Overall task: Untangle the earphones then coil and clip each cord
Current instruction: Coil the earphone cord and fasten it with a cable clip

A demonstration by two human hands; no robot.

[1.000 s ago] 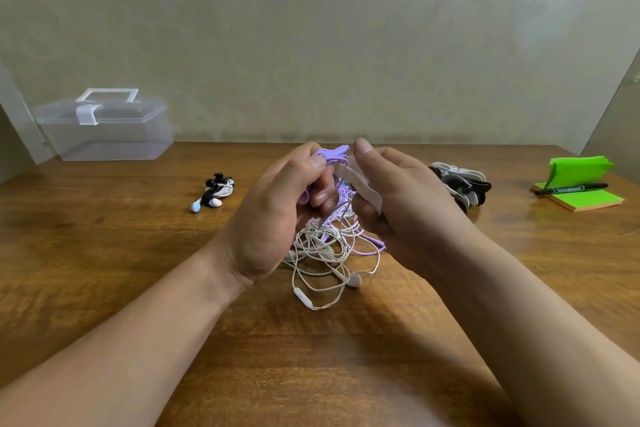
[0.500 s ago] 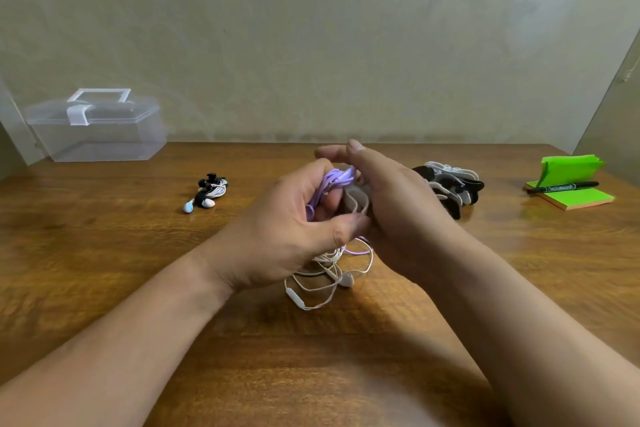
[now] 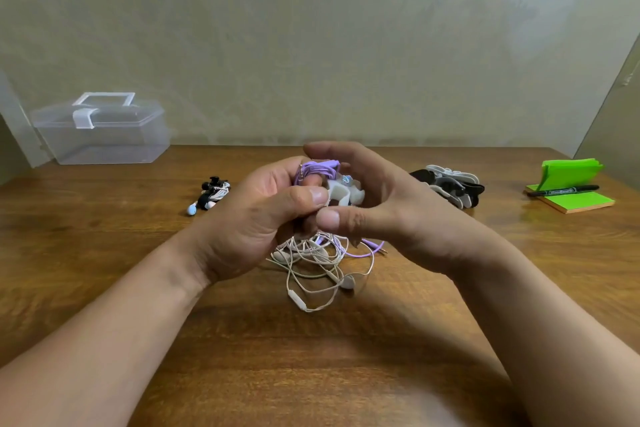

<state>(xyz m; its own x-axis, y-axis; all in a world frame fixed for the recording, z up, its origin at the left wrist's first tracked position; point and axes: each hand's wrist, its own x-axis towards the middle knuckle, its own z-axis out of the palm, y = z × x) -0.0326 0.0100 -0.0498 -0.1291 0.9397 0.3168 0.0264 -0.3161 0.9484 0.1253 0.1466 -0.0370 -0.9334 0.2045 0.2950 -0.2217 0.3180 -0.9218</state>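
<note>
Our left hand (image 3: 256, 218) grips the coil (image 3: 317, 168), our right hand (image 3: 388, 204) curls round the clip (image 3: 346, 191) — if either grip slackens, the coil may spring loose into the tangle (image 3: 311, 263).

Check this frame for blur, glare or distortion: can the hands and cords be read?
Head view: soft, even light, with only a faint sheen on the table; diffuse shadows lie under the left hand and right hand; the purple cord and clip read clearly, though slightly soft; wide-angle bowing tilts the box at the left edge; the near forearms lose detail.
</note>
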